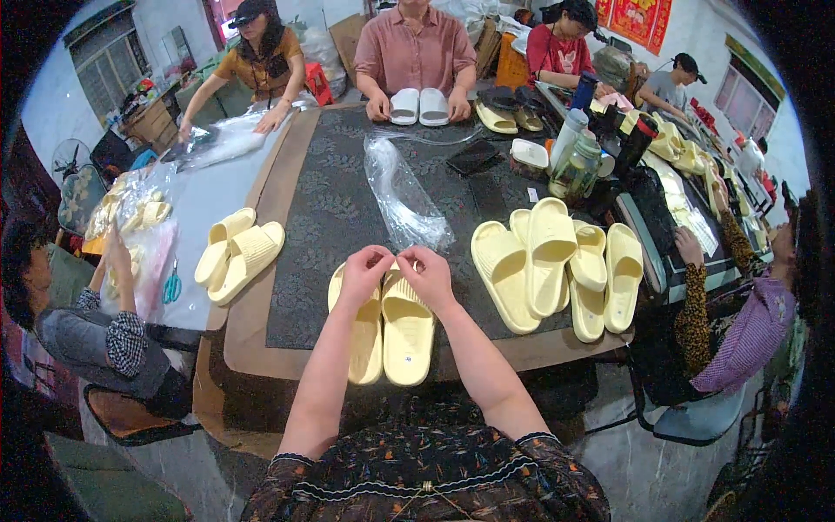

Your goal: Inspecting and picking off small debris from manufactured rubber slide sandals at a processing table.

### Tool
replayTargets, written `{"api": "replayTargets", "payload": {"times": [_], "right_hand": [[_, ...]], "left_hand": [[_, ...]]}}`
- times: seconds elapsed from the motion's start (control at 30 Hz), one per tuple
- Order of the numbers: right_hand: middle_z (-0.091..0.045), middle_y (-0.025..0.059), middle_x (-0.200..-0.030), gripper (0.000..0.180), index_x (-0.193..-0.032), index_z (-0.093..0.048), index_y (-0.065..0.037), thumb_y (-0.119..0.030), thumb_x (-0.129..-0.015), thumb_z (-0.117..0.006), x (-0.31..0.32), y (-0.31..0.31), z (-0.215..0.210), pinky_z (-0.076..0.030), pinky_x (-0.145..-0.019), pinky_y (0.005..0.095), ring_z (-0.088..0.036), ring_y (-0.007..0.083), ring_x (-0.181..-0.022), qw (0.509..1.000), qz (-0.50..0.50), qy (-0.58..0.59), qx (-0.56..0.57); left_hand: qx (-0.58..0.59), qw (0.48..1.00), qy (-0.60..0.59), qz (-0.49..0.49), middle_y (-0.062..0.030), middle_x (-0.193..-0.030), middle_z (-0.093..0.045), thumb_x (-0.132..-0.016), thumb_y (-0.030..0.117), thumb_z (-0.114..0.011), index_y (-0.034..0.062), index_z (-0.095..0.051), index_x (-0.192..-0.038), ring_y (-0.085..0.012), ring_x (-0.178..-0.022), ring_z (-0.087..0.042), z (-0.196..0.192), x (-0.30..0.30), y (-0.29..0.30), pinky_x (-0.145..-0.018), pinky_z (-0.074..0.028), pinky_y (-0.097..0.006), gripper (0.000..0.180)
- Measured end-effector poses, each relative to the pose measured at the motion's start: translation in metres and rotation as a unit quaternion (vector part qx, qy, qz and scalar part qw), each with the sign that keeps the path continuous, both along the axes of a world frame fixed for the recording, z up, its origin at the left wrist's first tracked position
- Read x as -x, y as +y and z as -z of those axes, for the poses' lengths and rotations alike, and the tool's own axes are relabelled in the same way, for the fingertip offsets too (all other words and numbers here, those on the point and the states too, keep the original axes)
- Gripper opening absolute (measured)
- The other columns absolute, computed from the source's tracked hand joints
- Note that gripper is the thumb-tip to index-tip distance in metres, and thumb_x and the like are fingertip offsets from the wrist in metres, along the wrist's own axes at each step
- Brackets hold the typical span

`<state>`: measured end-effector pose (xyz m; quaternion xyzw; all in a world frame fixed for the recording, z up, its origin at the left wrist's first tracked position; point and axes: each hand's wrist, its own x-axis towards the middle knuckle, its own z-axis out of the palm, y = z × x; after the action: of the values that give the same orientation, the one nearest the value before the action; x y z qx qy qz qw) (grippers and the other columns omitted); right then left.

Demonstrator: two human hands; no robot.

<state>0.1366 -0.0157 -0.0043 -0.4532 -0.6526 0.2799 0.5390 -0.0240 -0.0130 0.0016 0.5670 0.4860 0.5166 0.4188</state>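
Both hands, left (pixel 364 271) and right (pixel 426 274), equally near, fingertips pinching top edge of pale-yellow foam slipper pair (pixel 384 326) at lower centre; long axis runs toward person.

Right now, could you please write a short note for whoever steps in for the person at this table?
Left hand and right hand: both pinched together over the toe ends of the yellow pair in front, fingers closed; what they pinch is too small to tell.
Clear bag lies just beyond, empty.
More yellow slippers wait loose at right, another pair at left.
Nothing here is bagged yet.
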Motion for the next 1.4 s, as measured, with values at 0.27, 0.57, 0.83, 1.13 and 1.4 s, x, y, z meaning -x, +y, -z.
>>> {"api": "replayTargets", "payload": {"times": [0.27,0.57,0.83,1.13,1.4], "right_hand": [[-0.06,0.0011,-0.07,0.013,-0.088,-0.066,-0.002,-0.015,-0.084,-0.067,0.001,0.001,0.005,-0.038,-0.053,0.0225,-0.048,0.0053,-0.059,1.0,0.002,0.003,0.021],[-0.061,0.0,-0.071,0.015,-0.09,-0.065,-0.001,-0.014,-0.084,-0.067,0.003,0.004,0.01,-0.04,-0.056,0.0205,-0.051,0.0043,-0.062,0.999,-0.018,0.033,0.008],[-0.064,0.0077,-0.074,0.015,-0.089,-0.066,-0.004,-0.018,-0.084,-0.065,0.001,0.004,0.012,-0.045,-0.057,0.0276,-0.058,0.015,-0.062,0.998,0.008,0.045,0.033],[-0.058,-0.0016,-0.068,0.015,-0.09,-0.065,0.0,-0.015,-0.086,-0.066,0.0,0.002,0.008,-0.04,-0.057,0.0211,-0.049,0.0038,-0.062,0.998,-0.003,0.038,0.052],[-0.057,-0.002,-0.068,0.014,-0.088,-0.064,0.0,-0.014,-0.085,-0.066,0.001,0.003,0.007,-0.04,-0.057,0.0203,-0.049,0.0032,-0.063,0.996,-0.008,0.068,0.055]], "left_hand": [[-0.023,0.999,-0.035,-0.027,0.0028,-0.075,-0.061,-0.085,0.011,-0.066,0.0014,-0.066,-0.089,-0.0037,-0.069,-0.053,0.002,0.002,0.003,-0.062,-0.043,-0.02,0.011],[-0.043,0.997,-0.053,-0.048,0.0027,-0.075,-0.062,-0.084,0.012,-0.066,0.0013,-0.066,-0.089,-0.0044,-0.07,-0.053,0.004,0.002,0.003,-0.063,-0.043,-0.02,0.011],[-0.036,0.993,-0.104,-0.038,0.004,-0.079,-0.061,-0.086,0.01,-0.065,0.0007,-0.064,-0.091,-0.0043,-0.071,-0.054,0.003,0.003,0.003,-0.065,-0.044,-0.021,0.011],[-0.034,0.996,-0.072,-0.031,0.0015,-0.082,-0.063,-0.085,0.009,-0.065,-0.0001,-0.065,-0.094,-0.0053,-0.073,-0.055,0.003,0.006,0.002,-0.066,-0.044,-0.021,0.013],[-0.037,0.998,-0.046,-0.022,0.0016,-0.081,-0.063,-0.085,0.01,-0.065,0.0004,-0.065,-0.092,-0.0045,-0.075,-0.055,0.003,0.002,0.004,-0.067,-0.045,-0.021,0.012]]}}
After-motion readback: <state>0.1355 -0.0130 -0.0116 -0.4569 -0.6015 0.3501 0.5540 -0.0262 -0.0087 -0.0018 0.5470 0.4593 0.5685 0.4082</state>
